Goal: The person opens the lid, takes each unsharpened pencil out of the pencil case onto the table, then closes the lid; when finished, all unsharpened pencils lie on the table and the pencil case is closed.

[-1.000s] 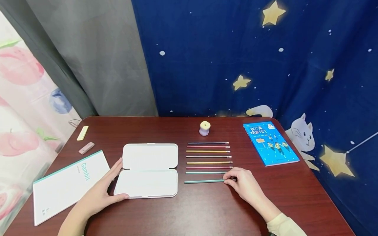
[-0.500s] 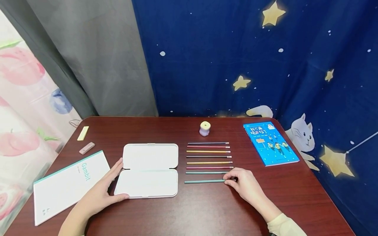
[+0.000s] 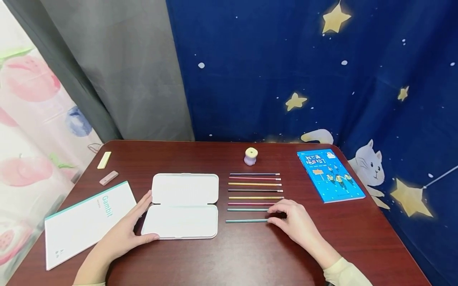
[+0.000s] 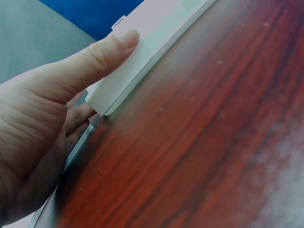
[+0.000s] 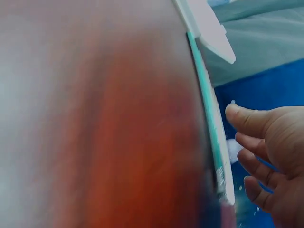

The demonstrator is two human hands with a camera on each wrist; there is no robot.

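A white pencil case [image 3: 180,222] lies unfolded flat on the table. My left hand [image 3: 123,234] rests at its left end, thumb on the near corner and straight fingers along the side; the left wrist view shows the thumb [image 4: 102,57] lying on the case. To the right, several pencils lie in parallel rows. Nearest me is a green pencil [image 3: 247,221], with another green pencil [image 3: 247,209] just behind it. My right hand [image 3: 295,222] is over the right ends of these two, thumb and forefinger apart. In the right wrist view the right thumb [image 5: 249,118] stands clear of the green pencil [image 5: 209,104].
A white notebook [image 3: 86,226] lies at the left, partly behind the left forearm. Beyond it are a pinkish eraser [image 3: 109,178] and a pale yellow bar [image 3: 104,160]. A small yellow and lilac sharpener-like object [image 3: 251,156] stands behind the pencils. A blue book [image 3: 330,175] lies far right.
My right thumb and forefinger have let go of the nearest green pencil and moved apart. My left hand stays at the case. The head view has shifted slightly.
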